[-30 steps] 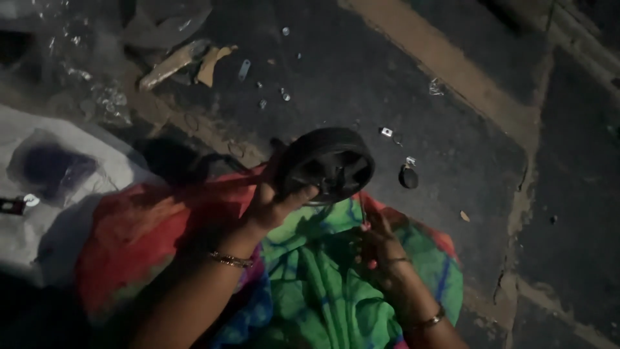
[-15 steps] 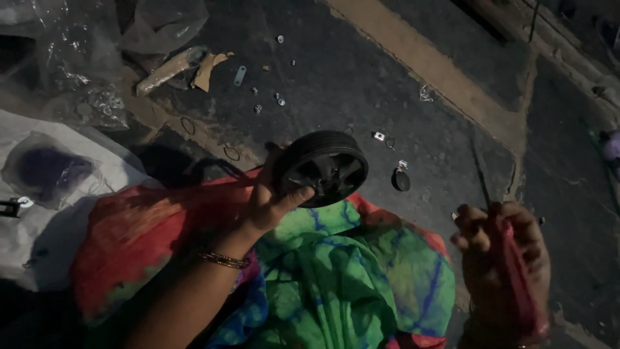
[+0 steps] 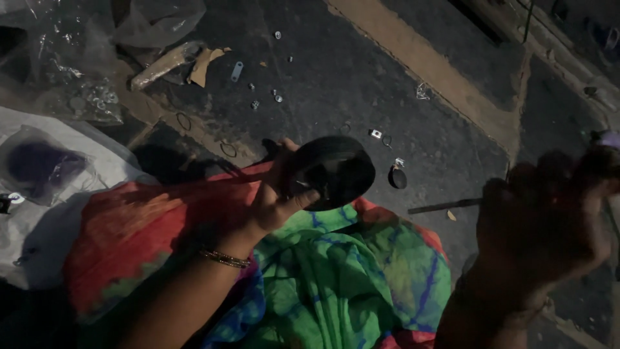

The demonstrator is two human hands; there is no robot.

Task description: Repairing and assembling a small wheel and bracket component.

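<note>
My left hand point(image 3: 278, 200) grips a small black wheel point(image 3: 336, 169) by its rim and holds it just above my lap. Over my lap lies a bright cloth point(image 3: 342, 284) of red, green and blue. My right hand point(image 3: 549, 220) is raised at the right, dark and blurred, with its fingers curled. Whether it holds anything does not show. A thin dark rod point(image 3: 442, 207) reaches left from beside that hand, over the floor.
The floor is dark stone with a paler strip point(image 3: 426, 71) across it. Small metal bits point(image 3: 278, 97), rings and a black disc point(image 3: 398, 177) lie scattered beyond the wheel. Clear plastic bags point(image 3: 71, 71) and a white sheet point(image 3: 97, 168) lie at the left.
My right hand has left my lap and risen to the right, close to the camera. The left hand has turned the wheel, so its rim faces me instead of its hub.
</note>
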